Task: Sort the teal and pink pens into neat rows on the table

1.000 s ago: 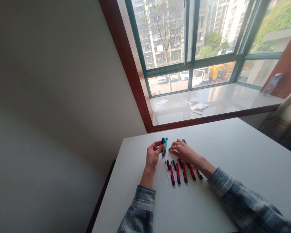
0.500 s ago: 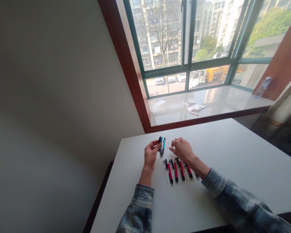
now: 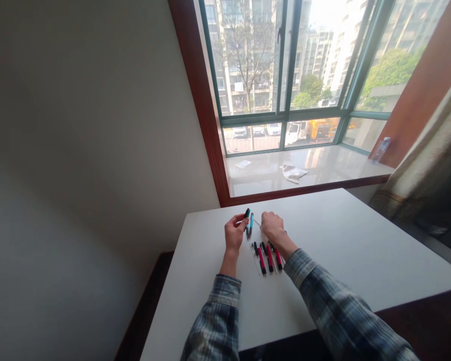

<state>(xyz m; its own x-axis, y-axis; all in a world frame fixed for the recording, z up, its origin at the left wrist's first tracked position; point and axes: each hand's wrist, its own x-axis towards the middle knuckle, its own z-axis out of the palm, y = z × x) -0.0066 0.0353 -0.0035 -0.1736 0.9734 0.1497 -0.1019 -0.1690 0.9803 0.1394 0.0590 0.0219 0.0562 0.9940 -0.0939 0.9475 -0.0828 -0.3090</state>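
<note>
My left hand (image 3: 234,234) is curled around a black and teal pen part (image 3: 247,215), held upright above the white table (image 3: 334,250). A teal pen (image 3: 251,224) lies just to its right. My right hand (image 3: 272,228) hovers beside it with fingers pinched on a thin refill (image 3: 256,222) that points toward the left hand. Under the right wrist lies a row of red and black pens (image 3: 266,255) side by side, partly hidden by my arm.
A glossy window sill (image 3: 323,173) beyond the table holds a crumpled white cloth (image 3: 293,172) and a small paper (image 3: 242,164). A curtain (image 3: 424,160) hangs at the right. The wall is at the left, and the table's left edge drops to dark floor.
The view has pulled back and tilted up. My right hand lifted off the row of pens and closed in on the left hand, now pinching a thin refill.
</note>
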